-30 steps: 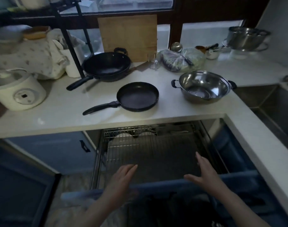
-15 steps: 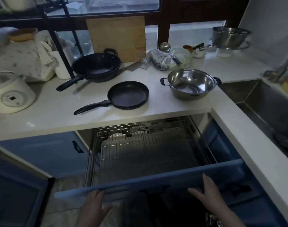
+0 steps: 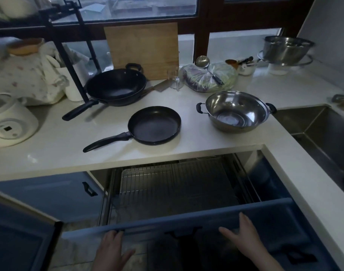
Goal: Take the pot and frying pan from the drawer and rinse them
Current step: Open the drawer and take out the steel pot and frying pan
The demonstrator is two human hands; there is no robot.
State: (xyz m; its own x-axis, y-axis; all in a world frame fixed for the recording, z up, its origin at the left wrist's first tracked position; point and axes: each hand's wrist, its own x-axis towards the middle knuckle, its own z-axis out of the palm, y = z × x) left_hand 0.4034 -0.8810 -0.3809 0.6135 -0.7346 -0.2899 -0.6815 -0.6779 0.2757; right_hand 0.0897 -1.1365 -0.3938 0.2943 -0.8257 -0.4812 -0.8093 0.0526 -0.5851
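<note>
**Both hands on the drawer front, pans already up top**

Left hand is flat against the blue drawer front, fingertips hooked just over its top edge, nothing gripped. Right hand is spread wide, fingers straight, palm pressing the same panel further along. Neither holds anything; by the look of it, this is a two-handed push to slide the drawer shut, one hand on each side of the middle so it runs square on its rails.

Inside the drawer, a wire rack of thin metal rods, bare where it shows.

Up on the pale, smooth surface, the frying pan sits flat: shallow, round, dark matte coating, long black handle pointing toward the front left. Well to its right, the pot, polished steel, deep and rounded, two small black side handles, parked near the corner closest to the sink. A sensible spot, I'd say, with rinsing not yet begun.

Behind them, a deeper black wok and a wooden cutting board leaning upright against the window.
</note>
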